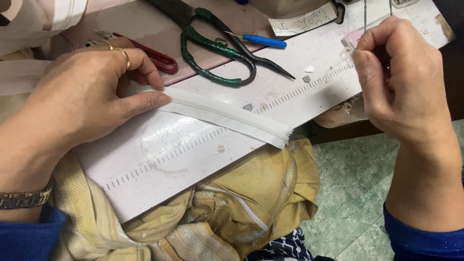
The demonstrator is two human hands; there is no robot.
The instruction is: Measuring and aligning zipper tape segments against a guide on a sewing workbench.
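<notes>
Zipper tape [227,116]: white, long and narrow, lying flat and slantwise across a white board [159,159] printed with a ruler scale. Its raised centre line runs the full visible length. The cut end sits at the board's lower edge, slightly frayed, just above the yellow fabric [251,193]. The other end runs under the left hand and off toward the left edge of view.

Left hand [82,101]: laid flat over the tape, fingers extended and close together, pressing it down onto the board. The forefinger tip rests on the tape's upper edge. A gold ring shows on one finger; a metal bracelet [24,198] at the wrist; blue sleeve below.

Right hand [401,82]: raised off the board's right end, fingers curled in, thumb and forefinger pinched narrowly together near a thin thread [365,14] hanging from above. Whether the thread is actually gripped, cannot tell.

On the tabletop beyond the board: large scissors [217,53] with green-wrapped handles, a red-handled snipper [154,55] just beside the left hand's knuckles, and a blue-handled pointed tool [261,40]. Yellow fabric with a white zipper sewn in lies bunched below the board. Green tiled floor [348,193] at lower right.
</notes>
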